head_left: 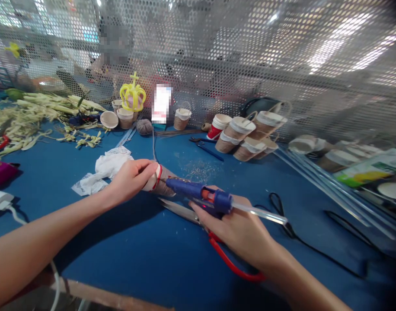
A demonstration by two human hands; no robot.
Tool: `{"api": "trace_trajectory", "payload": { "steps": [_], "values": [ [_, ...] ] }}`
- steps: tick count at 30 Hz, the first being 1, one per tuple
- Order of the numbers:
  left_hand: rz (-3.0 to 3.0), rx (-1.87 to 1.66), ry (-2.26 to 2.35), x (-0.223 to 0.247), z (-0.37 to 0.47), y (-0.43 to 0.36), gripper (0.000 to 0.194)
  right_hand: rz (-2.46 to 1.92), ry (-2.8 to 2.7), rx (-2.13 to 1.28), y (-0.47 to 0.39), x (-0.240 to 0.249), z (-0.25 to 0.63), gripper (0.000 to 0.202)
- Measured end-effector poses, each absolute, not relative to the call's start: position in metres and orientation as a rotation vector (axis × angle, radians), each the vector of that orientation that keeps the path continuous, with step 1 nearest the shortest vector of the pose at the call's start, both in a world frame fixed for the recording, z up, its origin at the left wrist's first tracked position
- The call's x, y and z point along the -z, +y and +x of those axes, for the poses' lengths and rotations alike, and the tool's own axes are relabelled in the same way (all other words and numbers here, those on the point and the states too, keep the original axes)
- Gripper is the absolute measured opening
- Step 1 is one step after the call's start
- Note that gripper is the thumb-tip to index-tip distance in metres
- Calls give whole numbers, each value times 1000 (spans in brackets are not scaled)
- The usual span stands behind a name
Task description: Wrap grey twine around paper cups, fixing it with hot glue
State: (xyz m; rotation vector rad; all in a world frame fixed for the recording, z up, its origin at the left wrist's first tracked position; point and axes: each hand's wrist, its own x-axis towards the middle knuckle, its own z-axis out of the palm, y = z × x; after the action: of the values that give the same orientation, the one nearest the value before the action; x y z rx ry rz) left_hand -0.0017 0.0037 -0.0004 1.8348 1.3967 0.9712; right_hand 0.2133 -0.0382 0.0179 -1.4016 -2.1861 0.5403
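A person's left hand (133, 178), at the centre of the frame, grips the rim of a twine-wrapped cup (167, 185) tipped on its side above a blue table (129, 255), the thumb pressed along the cup's white-and-red edge. The right hand (240, 226), right of centre, is wrapped around a blue glue gun (186, 189), its nozzle pointing left at the wrapped wall; whether the tip touches is too blurred to tell. A clear glue stick (261, 213) juts from the back of the gun, and red-handled scissors (181, 210) lie beneath it, partly hidden by the right hand. A strand of grey yarn (154, 147) runs down toward the cup from a ball of yarn (144, 127) in the upper middle, beside a phone (161, 103) with a lit screen. Crumpled white wrapping (112, 165) sits just left of the cup. More wrapped cups (241, 129) stand clustered and stacked right of the upper centre, near blue-handled pliers (207, 150), while a yellow crown-shaped piece (133, 97) and a heap of pale strips (32, 110) fill the upper left, before a perforated metal panel (217, 56)
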Motion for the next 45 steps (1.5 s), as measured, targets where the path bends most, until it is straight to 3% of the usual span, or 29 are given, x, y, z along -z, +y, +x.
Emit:
{"api": "trace_trajectory", "payload": {
  "steps": [45],
  "values": [
    [1917,-979,1259,1,-2,6,36,-1361,-2155,-451,-34,-17,215,7]
  ]
}}
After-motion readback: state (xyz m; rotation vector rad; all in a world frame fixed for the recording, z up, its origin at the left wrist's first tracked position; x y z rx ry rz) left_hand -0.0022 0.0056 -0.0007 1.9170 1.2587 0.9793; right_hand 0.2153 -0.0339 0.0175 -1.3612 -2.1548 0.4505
